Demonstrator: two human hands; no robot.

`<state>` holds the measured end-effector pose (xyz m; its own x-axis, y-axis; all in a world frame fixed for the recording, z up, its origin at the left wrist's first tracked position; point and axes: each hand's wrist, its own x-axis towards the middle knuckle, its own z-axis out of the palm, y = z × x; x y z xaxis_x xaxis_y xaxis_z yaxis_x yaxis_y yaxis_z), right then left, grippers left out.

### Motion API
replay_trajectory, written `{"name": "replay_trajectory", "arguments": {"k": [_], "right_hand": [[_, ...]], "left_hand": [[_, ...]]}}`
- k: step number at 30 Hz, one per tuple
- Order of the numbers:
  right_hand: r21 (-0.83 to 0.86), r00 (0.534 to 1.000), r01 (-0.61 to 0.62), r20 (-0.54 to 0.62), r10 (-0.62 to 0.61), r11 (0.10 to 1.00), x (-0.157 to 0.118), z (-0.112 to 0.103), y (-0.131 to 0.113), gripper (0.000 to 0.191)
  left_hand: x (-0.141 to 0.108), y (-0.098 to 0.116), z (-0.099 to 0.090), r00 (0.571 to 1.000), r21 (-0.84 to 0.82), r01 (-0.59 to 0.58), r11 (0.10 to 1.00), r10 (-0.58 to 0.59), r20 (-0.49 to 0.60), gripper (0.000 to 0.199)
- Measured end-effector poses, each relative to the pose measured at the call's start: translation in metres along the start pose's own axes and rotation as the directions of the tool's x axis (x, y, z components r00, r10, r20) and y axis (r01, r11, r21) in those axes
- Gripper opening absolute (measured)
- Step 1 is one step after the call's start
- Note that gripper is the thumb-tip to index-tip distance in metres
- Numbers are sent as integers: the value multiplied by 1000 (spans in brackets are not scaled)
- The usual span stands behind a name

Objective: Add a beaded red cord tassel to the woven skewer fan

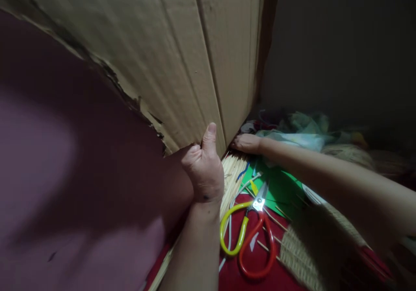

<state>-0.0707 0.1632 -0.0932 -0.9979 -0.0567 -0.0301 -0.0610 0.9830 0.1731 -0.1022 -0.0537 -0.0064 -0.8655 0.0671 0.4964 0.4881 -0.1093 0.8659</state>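
We've got left hand point(204, 169) gripping the cardboard point(182, 57) at 12 o'clock, right hand point(247, 143) by its corner, can't tell grip; yanking could rip its ragged edge, dropping it onto scissors point(259, 203) at 5.

Cardboard point(182, 66) brn; scissor handles point(243, 230) yel/red

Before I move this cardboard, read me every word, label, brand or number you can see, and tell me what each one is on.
There are none I can read.
Cardboard: no print visible on the side facing us.
Scissors: no legible mark on the blades or handles.
Green sheet: no lettering I can make out.
Pile at the back: too dark and blurred to tell.
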Motion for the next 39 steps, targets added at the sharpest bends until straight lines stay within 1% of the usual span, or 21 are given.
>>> {"name": "replay_trajectory", "arguments": {"k": [3, 6, 10, 11, 12, 13, 14, 15, 16, 17, 18, 19, 20, 21, 23, 24, 26, 29, 33, 36, 39], "right_hand": [[-19, 999, -9, -52, 8, 1000, -8, -6, -4, 17], [-18, 990, -51, -135, 48, 999, -21, -22, -14, 20], [-79, 946, -112, -315, 82, 991, -51, -65, -36, 24], [-107, 923, -140, -374, 90, 984, -61, -77, -43, 23], [-132, 887, -176, -450, 99, 976, -73, -89, -51, 21], [-134, 825, -216, -555, 107, 967, -85, -101, -59, 20], [-106, 728, -253, -676, 117, 962, -97, -112, -69, 18], [-47, 599, -278, -789, 135, 959, -109, -122, -78, 16], [37, 455, -281, -875, 167, 959, -120, -131, -89, 13], [138, 319, -258, -922, 220, 956, -130, -138, -100, 11], [253, 213, -212, -931, 297, 944, -139, -144, -111, 9], [372, 145, -145, -908, 392, 917, -147, -148, -122, 7], [494, 105, -59, -861, 498, 867, -154, -152, -133, 6], [602, 90, 32, -797, 598, 798, -160, -155, -143, 7], [743, 102, 156, -668, 737, 651, -171, -160, -161, 12], [785, 114, 185, -615, 780, 592, -177, -162, -169, 14], [833, 125, 198, -545, 829, 517, -189, -165, -181, 18], [856, 123, 196, -505, 855, 478, -207, -169, -196, 20], [872, 169, 201, -479, 861, 446, -229, -167, -217, 22], [883, 195, 202, -460, 866, 424, -245, -162, -231, 24], [891, 207, 213, -443, 873, 401, -261, -158, -242, 24]], "left_hand": [[0, 0, 2, 1000, 35, 6, 999, -6, -6, 61], [2, 0, 5, 1000, 76, 4, 997, -4, -6, 59], [0, 3, 2, 1000, 62, 0, 998, 0, -3, 57], [-1, 5, 0, 1000, 52, 5, 999, -5, 4, 58], [-3, 7, -3, 1000, 43, 14, 999, -15, 15, 58], [-5, 8, -6, 999, 35, 27, 999, -28, 28, 57], [-7, 10, -8, 997, 37, 56, 998, -58, 44, 57], [-8, 11, -10, 996, 28, 65, 998, -66, 54, 56], [-10, 11, -11, 996, 15, 67, 998, -67, 57, 55], [-11, 9, -10, 995, 6, 75, 997, -75, 69, 54], [-13, 5, -9, 992, 5, 89, 996, -90, 86, 52], [-15, 0, -8, 988, 10, 112, 994, -112, 108, 49], [-16, -6, -6, 982, 20, 138, 990, -139, 131, 44], [-18, -12, -4, 974, 33, 160, 987, -163, 159, 38], [-19, -22, 0, 954, 64, 190, 980, -199, 222, 24], [-18, -25, 1, 944, 82, 200, 976, -215, 250, 20], [-14, -28, 2, 928, 105, 210, 972, -232, 293, 24], [-7, -27, 1, 912, 116, 206, 972, -233, 337, 31], [-8, -19, -7, 898, 95, 183, 978, -206, 390, 32], [-14, -9, -19, 895, 73, 156, 985, -172, 412, 32], [-21, 9, -36, 907, 76, 143, 987, -162, 390, 31]]}}
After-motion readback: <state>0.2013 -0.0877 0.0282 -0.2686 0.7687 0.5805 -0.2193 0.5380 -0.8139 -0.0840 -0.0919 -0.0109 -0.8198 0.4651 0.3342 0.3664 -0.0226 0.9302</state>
